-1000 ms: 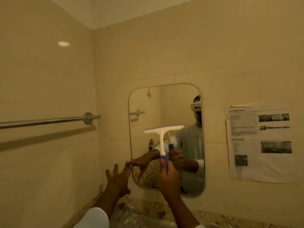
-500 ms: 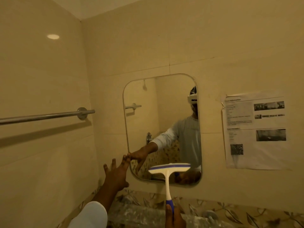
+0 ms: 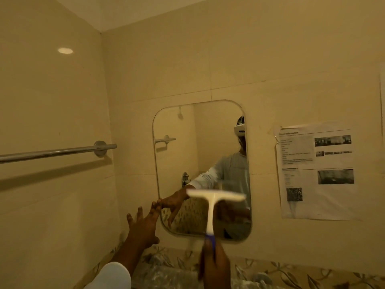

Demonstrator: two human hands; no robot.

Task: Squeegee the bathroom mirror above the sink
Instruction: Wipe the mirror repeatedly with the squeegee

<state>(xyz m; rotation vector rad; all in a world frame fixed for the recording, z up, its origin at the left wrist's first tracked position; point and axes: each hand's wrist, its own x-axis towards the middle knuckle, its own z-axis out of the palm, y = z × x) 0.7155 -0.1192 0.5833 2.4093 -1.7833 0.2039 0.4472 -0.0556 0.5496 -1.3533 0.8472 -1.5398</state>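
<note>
Head view: with right grip [image 3: 214, 265] curled round the squeegee [image 3: 210, 207] handle, left grip [image 3: 143, 226] splayed empty by the mirror [image 3: 187, 142], press blade flat. Pull straight down; overlap strokes.

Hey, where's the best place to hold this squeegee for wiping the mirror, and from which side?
Grip the blue handle end of the squeegee from below, as the right hand does. It is a T: the wide blade sits on top, level, before the mirror, with the stem pointing down.
</note>
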